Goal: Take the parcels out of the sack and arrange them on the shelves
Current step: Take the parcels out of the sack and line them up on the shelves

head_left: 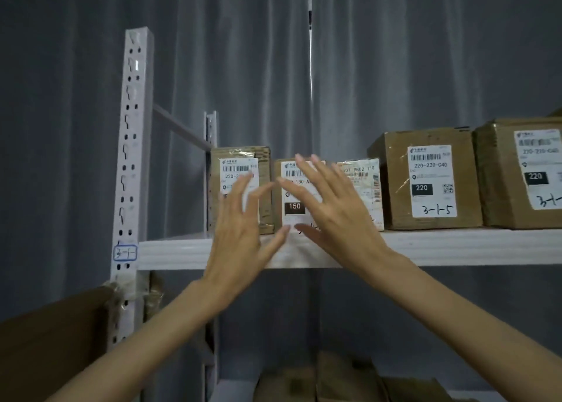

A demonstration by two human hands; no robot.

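Several cardboard parcels stand in a row on the white upper shelf [456, 246]. A small parcel with a "150" label [293, 201] stands in the middle, between a left parcel [261, 170] and a taped parcel [369, 185]. My left hand [240, 234] and my right hand [337, 213] are raised in front of the "150" parcel, fingers spread and straight, holding nothing. I cannot tell whether the fingertips touch the parcel. Farther right stand a bigger box marked "3-1-5" [431, 179] and another box [523, 173]. The sack is out of view.
A perforated white upright [130, 164] with a "3-1-" tag carries the shelf's left end. A brown carton [51, 340] leans at the lower left. More cardboard parcels [343, 377] lie on the lower shelf. Grey curtain hangs behind.
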